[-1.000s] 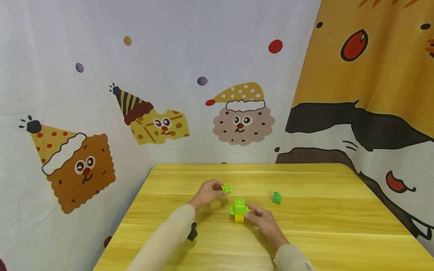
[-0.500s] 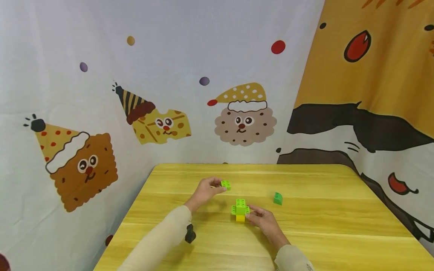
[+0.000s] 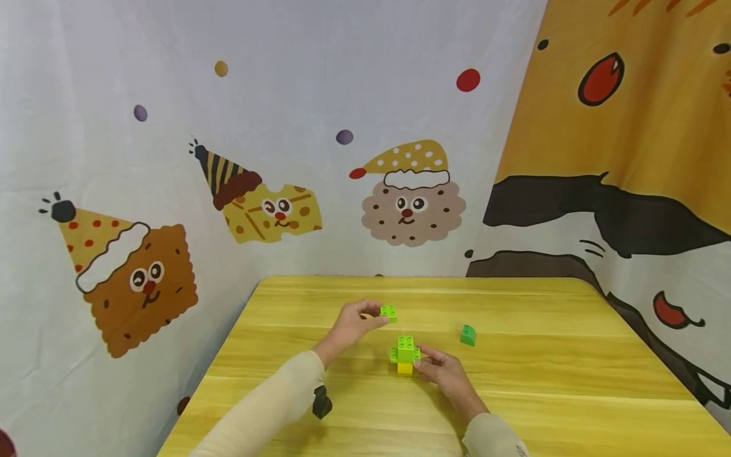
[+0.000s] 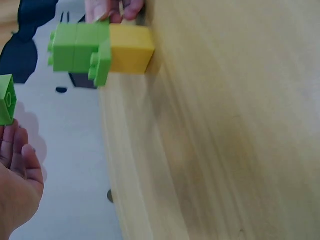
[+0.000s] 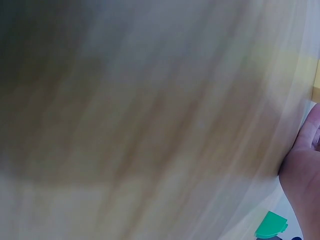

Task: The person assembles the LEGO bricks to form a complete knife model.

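A light green toy building brick (image 3: 389,313) with studs on top is pinched between the thumb and fingers of my left hand (image 3: 351,327). This brick is up off the table, behind and slightly left of a small brick stack (image 3: 405,346). The stack stands upright, with a yellow base (image 4: 131,48) under light green bricks and a studded piece jutting out at each side. My right hand (image 3: 448,376) grips the stack's right side with thumb and fingers. In the left wrist view, the held brick (image 4: 7,100) shows at the left edge, apart from the stack.
A darker green brick (image 3: 468,335) with a curved side lies on the wooden table (image 3: 548,368), to the right and behind the stack. A cartoon-printed cloth (image 3: 274,76) hangs beyond the table's back edge. A black device (image 3: 322,402) sits at my left wrist.
My left hand has lifted the light green brick a little, then shifted it to the right. The right hand stays at the stack, and the darker green brick stays in place.
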### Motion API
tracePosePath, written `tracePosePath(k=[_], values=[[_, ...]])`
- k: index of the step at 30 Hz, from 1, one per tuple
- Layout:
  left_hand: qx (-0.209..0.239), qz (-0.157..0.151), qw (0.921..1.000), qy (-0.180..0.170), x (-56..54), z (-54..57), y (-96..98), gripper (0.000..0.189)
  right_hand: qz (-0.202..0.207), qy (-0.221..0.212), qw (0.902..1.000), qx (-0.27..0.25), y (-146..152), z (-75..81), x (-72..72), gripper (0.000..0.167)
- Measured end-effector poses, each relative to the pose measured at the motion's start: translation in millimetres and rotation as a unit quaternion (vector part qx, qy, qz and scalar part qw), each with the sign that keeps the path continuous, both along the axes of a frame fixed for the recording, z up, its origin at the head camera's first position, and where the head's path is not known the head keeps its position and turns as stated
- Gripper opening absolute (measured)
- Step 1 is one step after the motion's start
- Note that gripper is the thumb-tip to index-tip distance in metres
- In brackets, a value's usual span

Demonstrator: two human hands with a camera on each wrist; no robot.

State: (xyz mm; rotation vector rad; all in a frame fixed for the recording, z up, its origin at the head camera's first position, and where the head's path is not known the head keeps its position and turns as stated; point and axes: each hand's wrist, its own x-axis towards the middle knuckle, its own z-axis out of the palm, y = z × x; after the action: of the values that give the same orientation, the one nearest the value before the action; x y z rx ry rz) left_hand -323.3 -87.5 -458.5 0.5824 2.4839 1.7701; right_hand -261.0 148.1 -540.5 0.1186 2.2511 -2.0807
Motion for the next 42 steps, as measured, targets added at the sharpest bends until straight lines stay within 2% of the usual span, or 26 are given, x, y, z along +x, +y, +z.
tracePosePath(k=[9,19,28,42], values=[[0.006,-0.023,0.9997,0.003,9.5,-0.4,8.2,0.033,-0.008,-0.003,1.0000,0.000,-1,-1.4,0.2,0.049],[0.006,-0.032,0.9995,0.005,8.8,-10.8,14.4,0.033,0.008,-0.004,1.0000,-0.002,0,1.0,3.2,0.051],[0.001,-0.045,0.9990,0.003,13.4,-15.2,21.2,0.029,0.012,-0.002,0.9999,-0.006,0,-1.2,0.4,0.050],[-0.026,-0.042,0.9988,0.000,15.4,-25.3,24.1,0.032,-0.005,-0.007,1.0000,0.003,-1,0.3,-0.2,0.052]])
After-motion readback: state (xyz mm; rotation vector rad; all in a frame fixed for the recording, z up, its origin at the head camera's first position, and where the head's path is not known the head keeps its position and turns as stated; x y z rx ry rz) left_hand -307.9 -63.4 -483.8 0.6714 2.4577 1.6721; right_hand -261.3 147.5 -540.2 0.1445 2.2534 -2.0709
